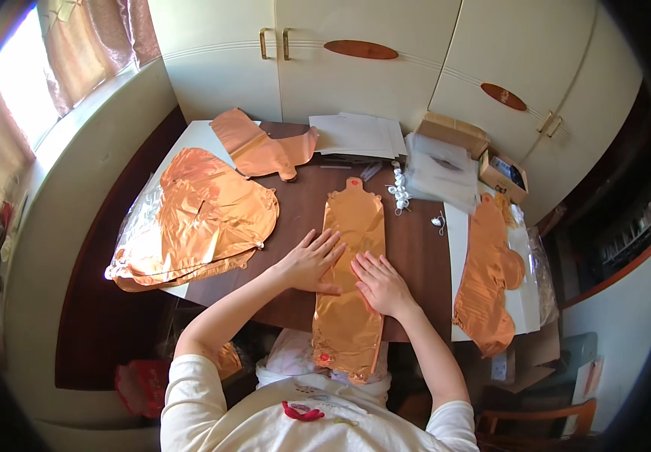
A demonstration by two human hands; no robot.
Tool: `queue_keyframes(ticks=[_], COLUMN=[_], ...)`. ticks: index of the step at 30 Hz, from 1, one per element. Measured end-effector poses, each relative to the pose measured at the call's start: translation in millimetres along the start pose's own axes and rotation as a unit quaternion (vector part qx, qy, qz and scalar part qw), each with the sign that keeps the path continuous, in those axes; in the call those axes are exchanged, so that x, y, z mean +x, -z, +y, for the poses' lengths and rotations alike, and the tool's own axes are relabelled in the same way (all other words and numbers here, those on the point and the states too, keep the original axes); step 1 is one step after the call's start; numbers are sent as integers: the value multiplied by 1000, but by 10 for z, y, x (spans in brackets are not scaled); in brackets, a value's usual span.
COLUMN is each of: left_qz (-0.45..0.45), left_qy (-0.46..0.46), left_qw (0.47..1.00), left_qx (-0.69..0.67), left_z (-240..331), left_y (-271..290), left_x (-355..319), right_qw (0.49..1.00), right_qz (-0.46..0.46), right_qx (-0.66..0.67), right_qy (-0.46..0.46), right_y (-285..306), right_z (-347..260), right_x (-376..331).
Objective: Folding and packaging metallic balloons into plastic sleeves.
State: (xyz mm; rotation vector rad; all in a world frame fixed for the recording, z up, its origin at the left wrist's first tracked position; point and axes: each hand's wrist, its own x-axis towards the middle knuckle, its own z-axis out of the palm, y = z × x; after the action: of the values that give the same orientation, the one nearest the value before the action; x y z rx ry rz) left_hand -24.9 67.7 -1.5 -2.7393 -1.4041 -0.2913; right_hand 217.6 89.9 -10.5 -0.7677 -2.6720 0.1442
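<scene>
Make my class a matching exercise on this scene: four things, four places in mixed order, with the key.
1. Long foil piece
2. Broad foil pile
3. Small white bundles
4. Cream cabinet

A. Table's left end
B. Behind the table
C. Under the left hand and right hand
D. Right of the long foil piece's top

Pairs: 1-C, 2-A, 3-D, 4-B
</scene>
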Motion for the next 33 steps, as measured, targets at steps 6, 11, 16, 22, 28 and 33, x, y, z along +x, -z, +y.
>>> queue_keyframes(ticks=[6, 11, 16, 22, 28, 33], left_qz=[5, -17, -5, -30, -70, -77], left_qy=[-8, -4, 24, 62, 93, 96], left_qw=[1000, 1000, 1000, 998, 993, 992], left_qx=[19, 16, 8, 5, 3, 11], left_z=[0, -39, -194, -448, -606, -655], left_y=[-15, -15, -64, -50, 78, 123], left_x=[-13, 22, 52, 182, 306, 339], right_qw=[1000, 1000, 1000, 1000, 1000, 1000], right_qz=[0, 5, 5, 11, -3, -11], right_qx=[0, 15, 15, 10, 12, 4], right_qy=[5, 3, 16, 18, 20, 24], right_y=[58, 60, 74, 43, 54, 75], right_z=[-64, -57, -76, -46, -45, -40], right_x=[22, 1, 24, 1, -8, -8])
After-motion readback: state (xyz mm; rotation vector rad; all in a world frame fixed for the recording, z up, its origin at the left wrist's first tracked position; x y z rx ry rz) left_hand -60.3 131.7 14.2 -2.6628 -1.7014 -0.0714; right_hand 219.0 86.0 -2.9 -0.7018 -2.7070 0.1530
